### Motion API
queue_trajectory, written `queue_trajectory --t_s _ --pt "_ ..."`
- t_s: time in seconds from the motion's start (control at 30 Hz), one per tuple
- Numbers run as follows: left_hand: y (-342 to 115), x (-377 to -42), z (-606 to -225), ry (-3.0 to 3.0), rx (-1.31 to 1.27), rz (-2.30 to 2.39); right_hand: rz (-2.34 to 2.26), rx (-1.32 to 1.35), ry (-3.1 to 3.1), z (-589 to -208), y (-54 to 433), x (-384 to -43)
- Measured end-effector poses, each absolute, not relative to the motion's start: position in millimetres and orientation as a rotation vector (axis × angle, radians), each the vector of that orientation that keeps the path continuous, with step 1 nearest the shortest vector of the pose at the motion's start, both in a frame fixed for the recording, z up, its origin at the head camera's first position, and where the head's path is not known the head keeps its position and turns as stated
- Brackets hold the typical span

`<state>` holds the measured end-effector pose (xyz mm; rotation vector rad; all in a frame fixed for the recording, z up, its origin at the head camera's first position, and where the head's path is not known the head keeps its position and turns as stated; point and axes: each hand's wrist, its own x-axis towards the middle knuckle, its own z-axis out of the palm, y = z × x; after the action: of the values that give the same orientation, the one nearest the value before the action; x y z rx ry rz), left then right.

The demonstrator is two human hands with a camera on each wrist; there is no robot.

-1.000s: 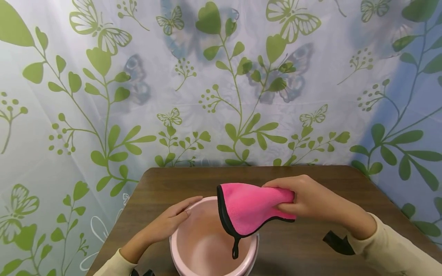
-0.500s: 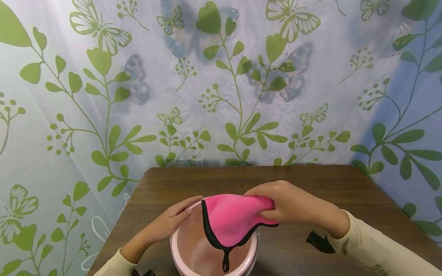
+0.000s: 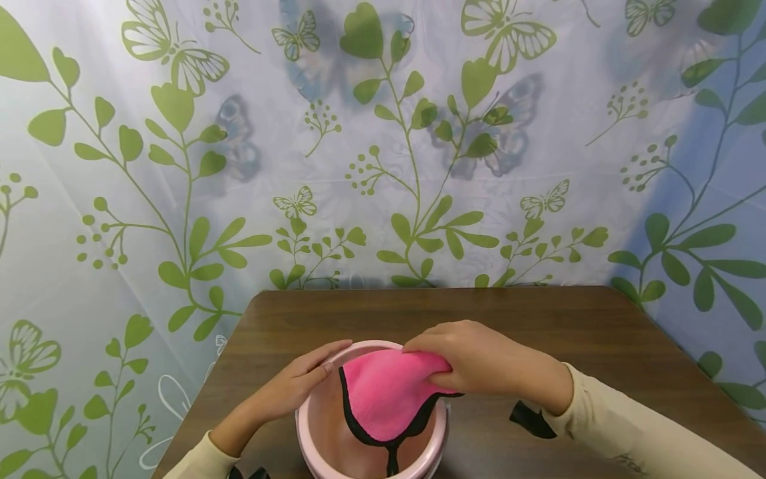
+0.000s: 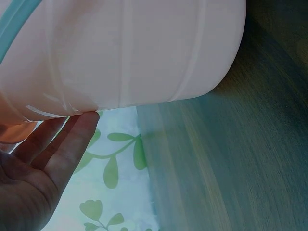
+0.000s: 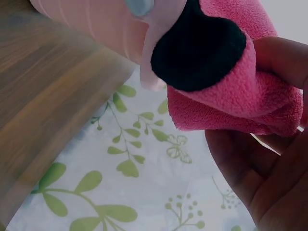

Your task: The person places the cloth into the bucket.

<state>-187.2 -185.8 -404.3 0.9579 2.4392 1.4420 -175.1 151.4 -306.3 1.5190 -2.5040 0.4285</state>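
Observation:
A pink bucket (image 3: 306, 432) stands at the table's front, its mouth facing up. My left hand (image 3: 293, 386) holds its rim from the left, thumb at the lip and fingers against the outer wall (image 4: 125, 57). My right hand (image 3: 473, 356) pinches a pink cleaning cloth (image 3: 385, 392) with black edging and a hanging loop, thumb on one side and fingers on the other. The cloth sags over the bucket's mouth, its loop hanging within the opening. In the right wrist view the bunched cloth (image 5: 216, 103) is folded between thumb and fingers. The bucket's bottom is partly hidden by the cloth.
The brown wooden table (image 3: 538, 313) reaches back to a white curtain (image 3: 383, 133) printed with green leaves and butterflies. A light blue handle (image 4: 14, 24) crosses the bucket's side in the left wrist view. A black strap (image 3: 532, 419) hangs near the right sleeve.
My right hand has moved left and down, bringing the cloth from above the bucket's right side to low over its mouth. The left hand and the bucket have stayed in place.

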Motion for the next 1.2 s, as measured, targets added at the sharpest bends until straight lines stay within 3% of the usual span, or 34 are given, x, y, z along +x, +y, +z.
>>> queue_trajectory --t_s 1.2 --pt "-187 -189 -407 2.406 0.987 1.478 0.208 1.583 -2.641 -326 98 -174"
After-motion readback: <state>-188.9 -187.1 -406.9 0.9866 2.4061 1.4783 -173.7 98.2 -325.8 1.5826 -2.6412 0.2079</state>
